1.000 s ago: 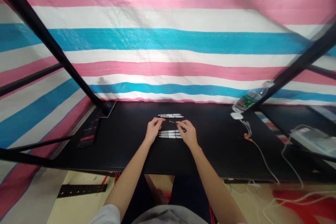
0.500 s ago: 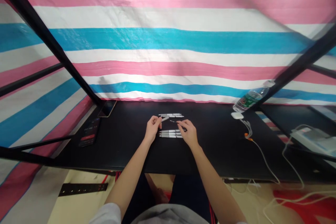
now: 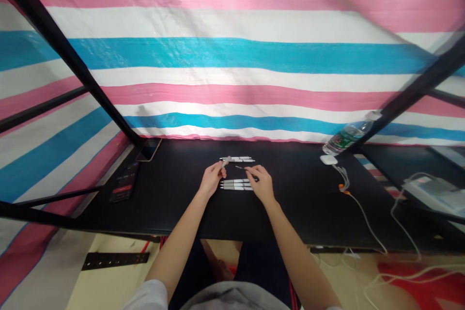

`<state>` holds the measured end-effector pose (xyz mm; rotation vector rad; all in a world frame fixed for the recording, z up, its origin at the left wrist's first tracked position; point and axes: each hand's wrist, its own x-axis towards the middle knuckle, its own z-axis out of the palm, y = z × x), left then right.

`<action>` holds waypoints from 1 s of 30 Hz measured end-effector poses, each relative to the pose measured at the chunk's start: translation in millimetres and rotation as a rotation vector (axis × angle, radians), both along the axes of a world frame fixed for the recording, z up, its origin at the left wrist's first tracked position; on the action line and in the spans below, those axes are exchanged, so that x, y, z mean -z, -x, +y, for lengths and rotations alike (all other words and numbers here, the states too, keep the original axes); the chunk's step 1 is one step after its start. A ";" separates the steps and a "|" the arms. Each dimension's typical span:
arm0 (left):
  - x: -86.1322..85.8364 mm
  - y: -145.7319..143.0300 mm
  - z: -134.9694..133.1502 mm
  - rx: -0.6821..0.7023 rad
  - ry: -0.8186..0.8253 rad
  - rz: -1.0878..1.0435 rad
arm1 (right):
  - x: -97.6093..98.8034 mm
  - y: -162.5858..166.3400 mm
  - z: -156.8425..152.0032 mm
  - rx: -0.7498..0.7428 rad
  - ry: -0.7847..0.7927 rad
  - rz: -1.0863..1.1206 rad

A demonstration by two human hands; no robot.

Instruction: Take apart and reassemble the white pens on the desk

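Observation:
My left hand (image 3: 211, 178) pinches a short white pen piece (image 3: 225, 162), tilted up to the right. My right hand (image 3: 260, 182) pinches a thin dark refill (image 3: 240, 168) that points left toward that piece; a small gap lies between them. Both hands hover over a black table (image 3: 174, 203). Between the hands lie white pens in a row (image 3: 236, 185). Just beyond the hands lies another row of white pens (image 3: 238, 159).
A phone (image 3: 148, 149) and a dark card with red print (image 3: 124, 182) lie at the table's left. At the right stand a water bottle (image 3: 343, 137) and a white charger (image 3: 327, 159) with cables. Black frame bars and striped tarp enclose the table.
My left hand has lifted the white pen piece off the table and tipped its end upward. My right hand with the refill has hardly moved.

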<state>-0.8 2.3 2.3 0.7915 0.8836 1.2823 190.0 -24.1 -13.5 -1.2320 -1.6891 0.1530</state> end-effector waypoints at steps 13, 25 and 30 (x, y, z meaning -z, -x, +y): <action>1.4 2.1 2.1 0.001 0.011 -0.003 | 0.4 -0.1 0.2 0.001 0.001 0.022; 0.8 -0.4 -1.8 -0.020 -0.109 0.203 | -0.9 0.1 0.1 0.012 0.010 0.008; 2.2 0.0 -1.2 -0.074 -0.266 0.335 | -0.6 -0.1 0.5 0.012 0.001 0.020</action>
